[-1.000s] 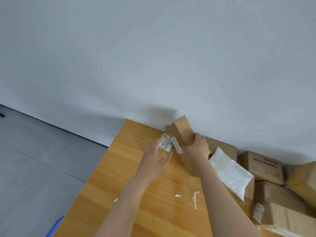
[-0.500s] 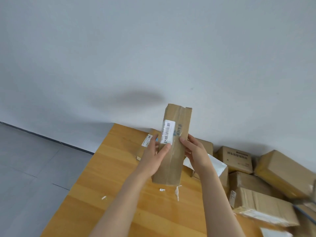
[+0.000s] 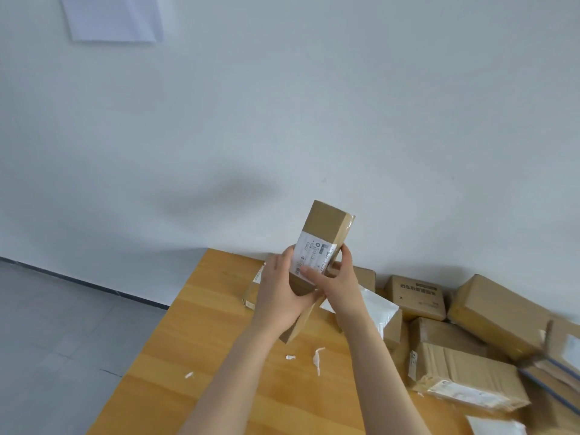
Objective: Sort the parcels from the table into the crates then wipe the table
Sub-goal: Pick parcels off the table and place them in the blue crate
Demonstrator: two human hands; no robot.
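Observation:
A long brown cardboard parcel (image 3: pixel 326 229) with a white shipping label is held up above the wooden table (image 3: pixel 219 309), tilted with its top end toward the wall. My left hand (image 3: pixel 282 290) grips it from the left and underneath. My right hand (image 3: pixel 339 277) grips its right side, thumb across the label. A small flat parcel (image 3: pixel 252 293) lies on the table behind my left hand, partly hidden. More brown boxes (image 3: pixel 417 295) and a white poly mailer (image 3: pixel 376 302) are piled at the right along the wall.
Scraps of white paper (image 3: pixel 317 356) lie on the table in front of me. Stacked boxes (image 3: pixel 464 375) fill the table's right side. Grey floor (image 3: pixel 62 324) lies to the left of the table's edge. A white sheet (image 3: pixel 113 17) hangs on the wall.
The long parcel has been lifted off the table and turned in both hands, so its label side now faces me. My view has tilted upward.

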